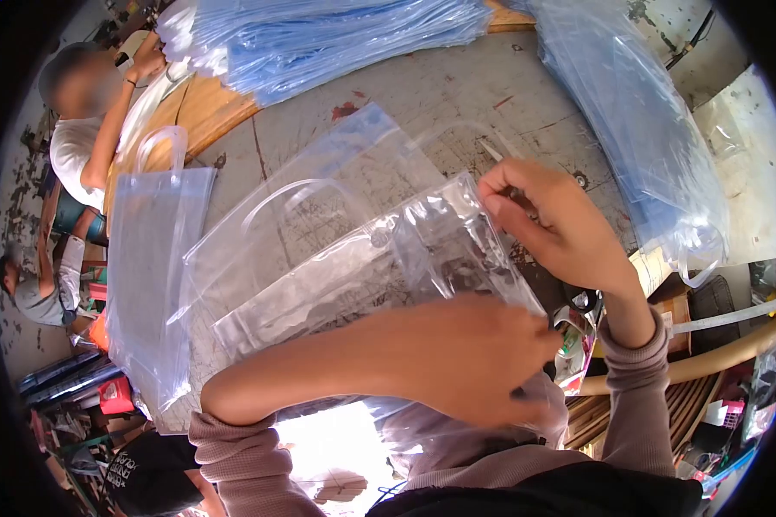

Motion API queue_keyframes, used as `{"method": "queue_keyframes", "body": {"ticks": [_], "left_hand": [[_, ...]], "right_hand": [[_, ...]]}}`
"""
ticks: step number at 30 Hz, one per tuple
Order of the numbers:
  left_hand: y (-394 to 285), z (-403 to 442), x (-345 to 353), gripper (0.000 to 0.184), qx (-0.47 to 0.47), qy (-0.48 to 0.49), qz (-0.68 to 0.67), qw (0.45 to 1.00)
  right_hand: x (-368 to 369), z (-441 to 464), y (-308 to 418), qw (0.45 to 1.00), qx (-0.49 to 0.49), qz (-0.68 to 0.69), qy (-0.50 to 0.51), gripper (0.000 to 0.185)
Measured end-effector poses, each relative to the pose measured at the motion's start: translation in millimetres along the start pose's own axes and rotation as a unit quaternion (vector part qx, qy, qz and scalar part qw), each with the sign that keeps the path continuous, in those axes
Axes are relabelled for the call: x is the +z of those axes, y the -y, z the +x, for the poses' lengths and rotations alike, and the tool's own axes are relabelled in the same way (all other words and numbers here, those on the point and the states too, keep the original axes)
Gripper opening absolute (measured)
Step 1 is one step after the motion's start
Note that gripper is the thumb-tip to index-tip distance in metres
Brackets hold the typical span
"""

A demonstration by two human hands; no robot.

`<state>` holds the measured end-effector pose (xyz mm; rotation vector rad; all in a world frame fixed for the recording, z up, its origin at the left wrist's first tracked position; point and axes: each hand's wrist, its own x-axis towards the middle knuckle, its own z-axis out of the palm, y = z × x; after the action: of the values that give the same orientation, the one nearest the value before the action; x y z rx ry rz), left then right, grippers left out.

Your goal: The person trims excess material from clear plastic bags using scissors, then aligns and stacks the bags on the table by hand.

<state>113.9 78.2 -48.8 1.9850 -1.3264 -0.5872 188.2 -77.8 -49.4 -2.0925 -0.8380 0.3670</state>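
Observation:
A clear plastic bag (353,276) with a shiny top edge lies at a slant on the table in front of me. My right hand (552,215) is at its far right corner, with thumb and fingertips pinched together on the plastic. Over the bag's near right edge reaches my left hand (474,362), palm down, slightly blurred, with thumb and fingers apart. Its forearm covers the near side of the bag. Under and beyond this bag are more clear plastic with a looped handle (297,194) and a bluish bag panel (362,129).
Clear handled bags (159,276) lie at the table's left side. A thick stack of bluish plastic bags (345,43) stands at the back, another pile (621,121) at the right. The worn grey table (319,103) has a wooden edge (203,112). Other people (82,155) sit at left.

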Motion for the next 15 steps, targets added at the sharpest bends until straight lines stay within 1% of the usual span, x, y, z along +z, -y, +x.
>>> {"method": "queue_keyframes", "body": {"ticks": [1,2,3,4,5,6,7,8,9,10,11,12,13,14,15], "left_hand": [[-7,-1,-17,0.044,-0.059,-0.042,0.023,0.997],[-9,-2,-30,0.041,-0.117,-0.083,0.045,0.989],[-5,-3,-36,0.035,-0.090,-0.198,0.179,0.960],[0,-5,-40,0.033,-0.069,-0.249,0.243,0.935],[5,-6,-44,0.031,-0.055,-0.302,0.306,0.901],[11,-10,-47,0.027,-0.084,-0.341,0.291,0.890],[14,-12,-52,0.026,-0.098,-0.359,0.284,0.883],[17,-15,-58,0.024,-0.111,-0.378,0.277,0.877],[17,-18,-66,0.025,-0.133,-0.247,0.124,0.952],[17,-19,-71,0.026,-0.149,-0.104,-0.033,0.983],[21,-19,-67,0.025,-0.132,-0.109,-0.095,0.981],[22,-21,-69,0.025,-0.132,-0.107,-0.095,0.981],[22,-23,-72,0.023,-0.114,-0.085,-0.084,0.986],[20,-23,-74,0.022,-0.106,-0.073,-0.078,0.989],[19,-23,-76,0.022,-0.098,-0.061,-0.072,0.991]], "right_hand": [[-1,-5,-3,1.000,-0.001,-0.001,-0.005,0.011],[0,-10,-8,0.997,-0.054,0.054,-0.015,0.011],[1,-16,-10,0.988,-0.107,0.108,-0.026,0.012],[3,-21,-8,0.988,-0.106,0.109,-0.032,0.012],[7,-27,-5,0.970,-0.030,0.241,-0.026,0.011],[9,-31,-2,0.928,0.045,0.369,-0.018,0.012],[6,-35,3,0.916,0.047,0.398,0.003,0.014],[7,-39,4,0.916,0.047,0.399,0.000,0.014],[11,-43,4,0.911,0.035,0.411,-0.014,0.014],[13,-47,5,0.906,0.023,0.421,-0.028,0.014],[14,-51,3,0.906,0.022,0.421,-0.031,0.014],[16,-55,-1,0.940,-0.001,0.330,-0.087,0.014],[18,-58,-5,0.961,-0.022,0.236,-0.141,0.015],[20,-60,-8,0.961,-0.022,0.238,-0.141,0.015],[21,-62,-11,0.966,0.011,-0.032,-0.257,0.018]]}}
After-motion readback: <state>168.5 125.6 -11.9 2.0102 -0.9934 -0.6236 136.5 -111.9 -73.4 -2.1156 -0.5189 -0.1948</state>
